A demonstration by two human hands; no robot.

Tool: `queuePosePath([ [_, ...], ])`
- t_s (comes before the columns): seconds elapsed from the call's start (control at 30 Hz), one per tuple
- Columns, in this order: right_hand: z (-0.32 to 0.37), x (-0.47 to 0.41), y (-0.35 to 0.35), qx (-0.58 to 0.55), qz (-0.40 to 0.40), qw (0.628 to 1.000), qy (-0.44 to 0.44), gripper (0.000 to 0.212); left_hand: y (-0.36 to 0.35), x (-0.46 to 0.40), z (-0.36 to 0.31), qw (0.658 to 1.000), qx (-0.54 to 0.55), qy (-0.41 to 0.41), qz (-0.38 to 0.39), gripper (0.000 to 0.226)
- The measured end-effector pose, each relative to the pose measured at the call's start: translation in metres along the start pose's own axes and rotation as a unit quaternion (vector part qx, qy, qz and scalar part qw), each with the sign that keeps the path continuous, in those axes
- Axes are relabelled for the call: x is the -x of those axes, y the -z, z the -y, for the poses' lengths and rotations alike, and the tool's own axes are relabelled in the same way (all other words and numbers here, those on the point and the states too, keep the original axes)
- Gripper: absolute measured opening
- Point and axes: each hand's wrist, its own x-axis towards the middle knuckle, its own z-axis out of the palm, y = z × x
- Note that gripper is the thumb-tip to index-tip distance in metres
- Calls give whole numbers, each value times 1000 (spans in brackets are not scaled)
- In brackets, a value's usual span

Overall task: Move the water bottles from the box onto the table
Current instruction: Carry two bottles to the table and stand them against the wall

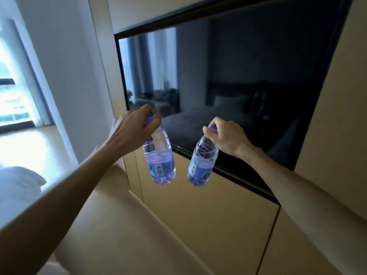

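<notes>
Two small clear plastic water bottles, left (159, 155) and right (202, 161), dangling midair before the dark television (238, 86), fingers (153, 121) pinching purple caps; light, slippery; neck holds securest.

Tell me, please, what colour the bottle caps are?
Light purple caps, pinched in both hands, shown in the head view.

This is a bedroom, most likely in a hotel. A large dark television (228, 92) is set flush into a beige panelled wall (208, 225), and its screen mirrors a made bed with pillows and long curtains. Left of the television, a tall window (12, 92) lets in bright daylight. Below and to the left of the television lies a white pillow (17, 185).
</notes>
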Motion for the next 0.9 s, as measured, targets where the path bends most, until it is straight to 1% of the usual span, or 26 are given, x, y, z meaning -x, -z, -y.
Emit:
queuePosePath([
  [0.13, 42, -48, -53, -41, 18, 999, 23, 28, 13, -4, 69, 999, -43, 26, -5, 32],
  [0.27, 79, -98, -102, -84, 36, 994, 57, 24, 20, -11, 124, 997, -43, 60, 8, 40],
  [0.3, 87, -111, -114, -89, 41, 993, 67, 23, 20, -14, 137, 997, -45, 67, 9, 39],
  [0.43, 111, -161, -166, -107, 54, 987, 105, 23, 16, -29, 190, 993, -90, 78, -2, 22],
  [0.53, 127, -200, -203, -123, 63, 980, 141, 24, 10, -48, 223, 988, -121, 97, -14, 23],
  [0.7, 158, -279, -255, -139, 85, 964, 208, 26, 6, -86, 273, 971, -176, 160, -16, 27],
  [0.9, 198, -365, -312, -166, 91, 948, 258, 25, 7, -128, 333, 952, -226, 206, -22, 29],
])
